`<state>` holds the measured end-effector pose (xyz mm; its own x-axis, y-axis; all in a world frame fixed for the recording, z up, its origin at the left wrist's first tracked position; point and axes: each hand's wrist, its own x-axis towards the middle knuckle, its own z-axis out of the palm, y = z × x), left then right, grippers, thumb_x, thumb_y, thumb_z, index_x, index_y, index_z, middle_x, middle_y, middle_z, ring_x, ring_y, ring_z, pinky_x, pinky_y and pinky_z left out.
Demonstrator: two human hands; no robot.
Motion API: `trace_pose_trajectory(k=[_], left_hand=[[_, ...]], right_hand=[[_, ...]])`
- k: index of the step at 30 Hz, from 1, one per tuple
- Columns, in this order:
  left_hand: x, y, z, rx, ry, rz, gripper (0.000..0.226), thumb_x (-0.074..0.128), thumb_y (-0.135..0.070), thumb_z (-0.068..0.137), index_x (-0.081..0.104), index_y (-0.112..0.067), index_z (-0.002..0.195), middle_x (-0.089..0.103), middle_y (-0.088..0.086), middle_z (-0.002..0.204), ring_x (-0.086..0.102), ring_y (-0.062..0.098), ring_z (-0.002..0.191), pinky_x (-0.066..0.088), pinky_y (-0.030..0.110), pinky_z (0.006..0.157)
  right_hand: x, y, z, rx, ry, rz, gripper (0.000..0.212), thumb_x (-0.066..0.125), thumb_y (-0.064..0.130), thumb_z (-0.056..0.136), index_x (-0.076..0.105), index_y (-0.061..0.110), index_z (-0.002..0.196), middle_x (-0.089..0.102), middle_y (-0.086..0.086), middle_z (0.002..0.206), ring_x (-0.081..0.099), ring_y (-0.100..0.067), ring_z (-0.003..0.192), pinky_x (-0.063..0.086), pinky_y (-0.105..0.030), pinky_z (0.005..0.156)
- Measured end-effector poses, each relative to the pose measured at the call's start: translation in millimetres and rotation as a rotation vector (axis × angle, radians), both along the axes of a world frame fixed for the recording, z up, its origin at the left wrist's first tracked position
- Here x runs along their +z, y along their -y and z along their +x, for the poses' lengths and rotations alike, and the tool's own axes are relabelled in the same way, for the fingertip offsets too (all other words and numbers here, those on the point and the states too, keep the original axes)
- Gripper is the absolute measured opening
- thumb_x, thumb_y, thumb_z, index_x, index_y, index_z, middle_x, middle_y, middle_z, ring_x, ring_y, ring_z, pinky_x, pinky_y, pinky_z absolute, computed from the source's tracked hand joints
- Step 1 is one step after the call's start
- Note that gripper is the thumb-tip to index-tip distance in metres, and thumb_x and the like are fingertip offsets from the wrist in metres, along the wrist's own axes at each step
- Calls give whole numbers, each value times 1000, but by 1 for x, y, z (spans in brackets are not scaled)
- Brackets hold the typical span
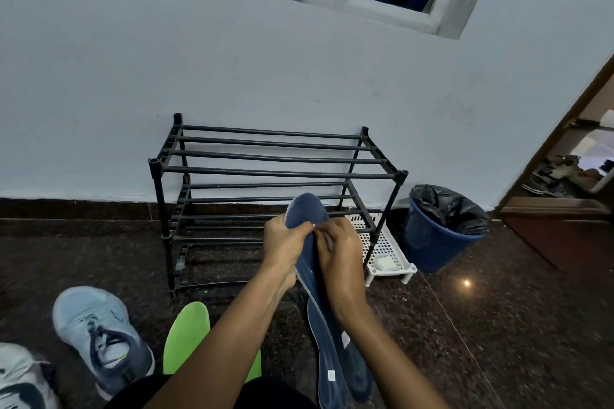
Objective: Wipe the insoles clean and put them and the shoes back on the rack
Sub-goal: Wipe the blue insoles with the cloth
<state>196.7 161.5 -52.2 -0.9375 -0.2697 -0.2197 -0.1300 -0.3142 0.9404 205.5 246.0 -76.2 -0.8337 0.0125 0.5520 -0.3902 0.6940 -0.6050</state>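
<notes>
A dark blue floor insole (327, 359) lay flat just beside my right forearm, close to my knees. Left of it lay a green insole (186, 335), then a pale blue shoe (99, 335) and a second shoe (20, 378) at the frame's edge. My left hand (282, 242) gripped the raised insole (307, 209) around its middle, toe end up, in front of the black rack (272, 173). My right hand (339, 252) pinched that insole's edge, fingertips curled beside my left thumb. A white tray (403, 271) and blue bin (428, 242) stood right of the rack.
</notes>
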Motion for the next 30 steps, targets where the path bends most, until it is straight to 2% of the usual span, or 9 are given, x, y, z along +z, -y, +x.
trace_pose_trajectory(k=[2,5,7,11,15,20,24,27,30], left_hand=[[1,-2,1,-13,3,1,19,62,6,80,56,-8,68,58,8,63,56,17,55,44,22,49],[2,-2,0,-37,0,29,16,62,4,81,57,-6,70,59,9,64,56,19,55,44,24,52],[3,-1,0,-37,11,90,12,64,1,82,59,-5,73,62,11,67,59,21,58,46,26,55],[3,5,-2,0,48,215,7,65,-3,83,60,-3,78,63,13,73,60,24,63,48,30,59],[5,8,-2,19,53,317,10,60,-2,87,59,-6,77,63,12,74,60,23,64,50,28,56],[4,7,-1,-35,73,343,4,60,-5,88,59,-5,83,63,14,80,61,25,69,51,33,65],[2,9,-2,-42,70,319,5,61,-6,87,60,-2,91,64,15,81,62,25,71,51,34,67],[2,12,-4,-46,63,303,5,62,-8,87,61,-4,89,65,14,81,62,25,69,51,32,62],[4,11,-4,-91,76,306,11,62,-8,87,61,-1,95,65,14,80,62,24,65,51,28,55]], right_hand=[[4,-6,-3,-6,5,-22,13,54,0,87,65,5,83,52,1,83,53,-16,80,40,-17,69],[16,-14,-10,-41,19,-75,12,55,0,87,67,3,87,53,1,85,55,-15,81,37,-6,70],[20,-15,-10,-30,13,-81,12,55,0,87,67,2,87,53,1,85,54,-14,80,35,-3,69],[8,-6,7,67,-9,-23,11,57,-2,84,67,4,83,54,2,84,56,-17,80,42,-18,73],[-5,3,26,128,-49,40,10,58,0,81,67,4,80,56,2,84,56,-14,79,39,-9,75],[8,-11,7,46,7,-67,11,58,-1,85,67,3,84,56,-2,85,56,-15,78,43,-17,71],[11,-9,5,13,24,-98,11,58,-2,85,67,3,86,57,-3,87,55,-9,79,39,-6,70],[5,-5,14,76,47,-138,9,62,-2,83,69,3,84,53,0,96,55,3,85,39,-3,73],[9,-13,10,33,177,-224,9,68,7,80,70,15,78,54,3,105,60,-7,80,44,-9,71]])
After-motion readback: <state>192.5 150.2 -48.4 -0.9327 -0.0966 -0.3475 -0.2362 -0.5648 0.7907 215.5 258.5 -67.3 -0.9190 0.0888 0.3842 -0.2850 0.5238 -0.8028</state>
